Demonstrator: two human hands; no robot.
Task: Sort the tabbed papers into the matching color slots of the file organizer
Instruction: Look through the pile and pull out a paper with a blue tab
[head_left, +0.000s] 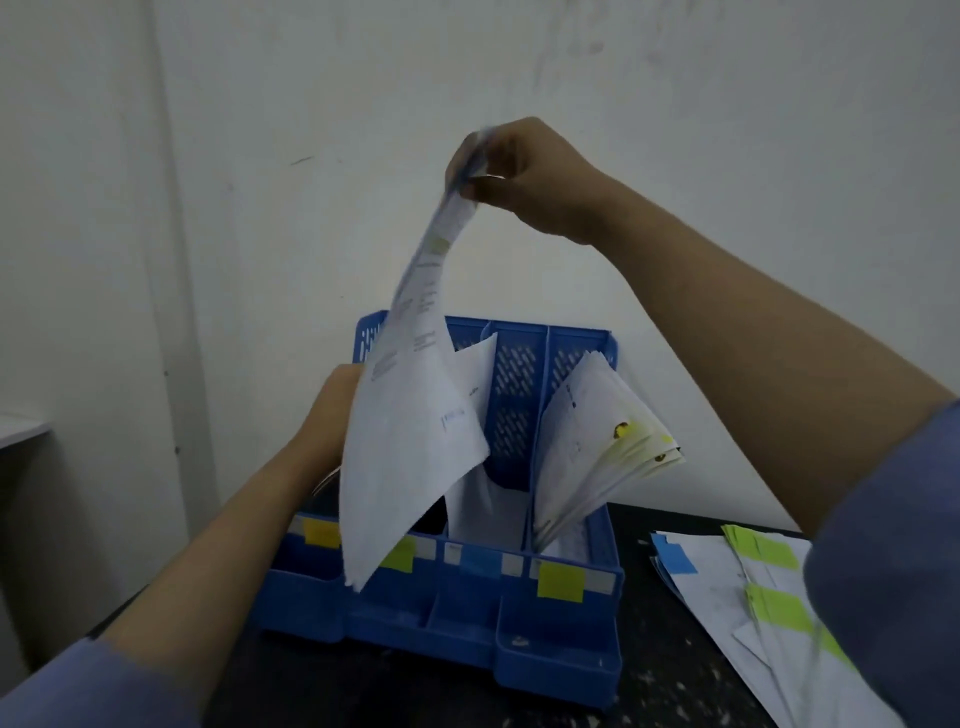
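Head view: a blue file organizer (558, 644) is seen standing at the far edge of a dark bench (660, 691), close against a white wall (675, 104). Along its front rail, coloured labels are stuck: a yellow one (322, 533) at the left, a yellow-green one (399, 557) next, a blue one (479, 561) third, and a yellow one (560, 581) at the right.

A sheet of paper (410, 436) is held up above the organizer by the right hand (524, 174), its top pinched between thumb and fingertips; a pale green tab (437, 244) is visible near the pinched end, blurred. The sheet hangs down with its lower corner over the front rail between the first two labels. Whether that corner is inside a slot cannot be told.

The left hand (330, 410) is placed at the organizer's left side behind the hanging sheet; its fingers are hidden, so their state cannot be told.

A white sheet (483, 499) is lodged in the third slot, and a fanned bundle with yellow tabs (602, 447) leans out of the rightmost slot.

Toward the right edge of the bench, a loose pile of papers (727, 608) is spread flat, bearing a blue tab (675, 558) and green tabs (769, 553).
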